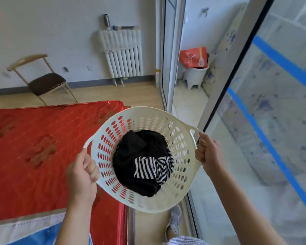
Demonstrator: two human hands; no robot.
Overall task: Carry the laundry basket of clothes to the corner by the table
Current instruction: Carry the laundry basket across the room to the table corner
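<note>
A round cream laundry basket (181,138) with perforated walls hangs in the air in front of me, over the corner of a red mattress. Inside lie black clothes (136,156) and a black-and-white striped garment (154,167). My left hand (82,175) is closed on the basket's left handle and rim. My right hand (208,152) is closed on the right handle. The basket tilts slightly toward me.
The red mattress (42,152) fills the left. A glass sliding door (272,121) with blue tape runs along the right, with a narrow strip of wooden floor between. Ahead stand a chair (41,80), a white radiator (122,53), and a white bin (194,75) with a red bag.
</note>
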